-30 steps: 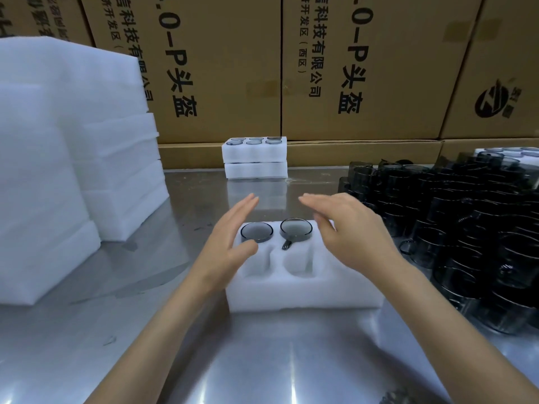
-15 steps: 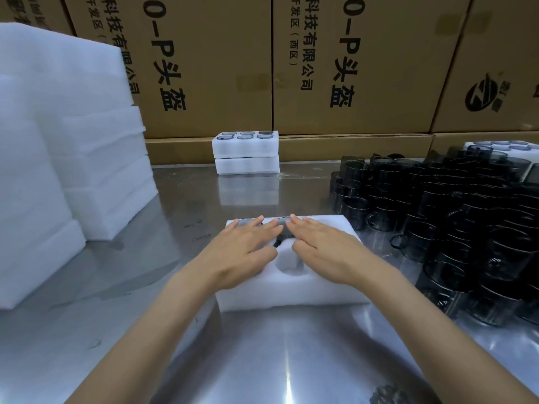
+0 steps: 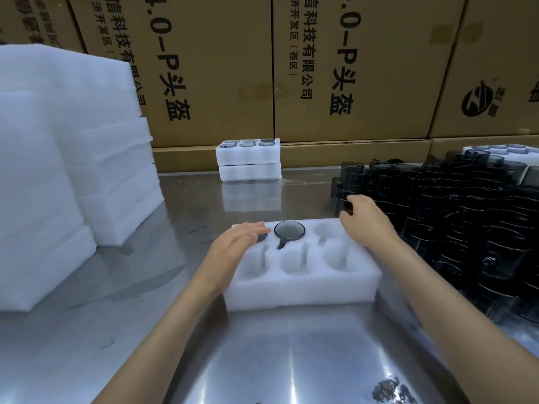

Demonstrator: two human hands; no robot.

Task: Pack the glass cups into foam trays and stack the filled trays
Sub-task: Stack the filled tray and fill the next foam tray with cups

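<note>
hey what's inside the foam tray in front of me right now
The foam tray holds one glass cup in the back middle pocket. A second cup sits back left, mostly covered by the left hand. The other four pockets look empty.

One view only, head-worn, wide-angle. It looks forward and down across the steel counter [image 3: 280,360], which fills the lower half of the frame. Close range: both forearms enter from the bottom edge and reach toward frame centre. Straight ahead the view faces a wall of cardboard boxes [image 3: 344,68] across the top. Edges bow with lens distortion, strongest at left and right. No second view shares the scene.
</note>
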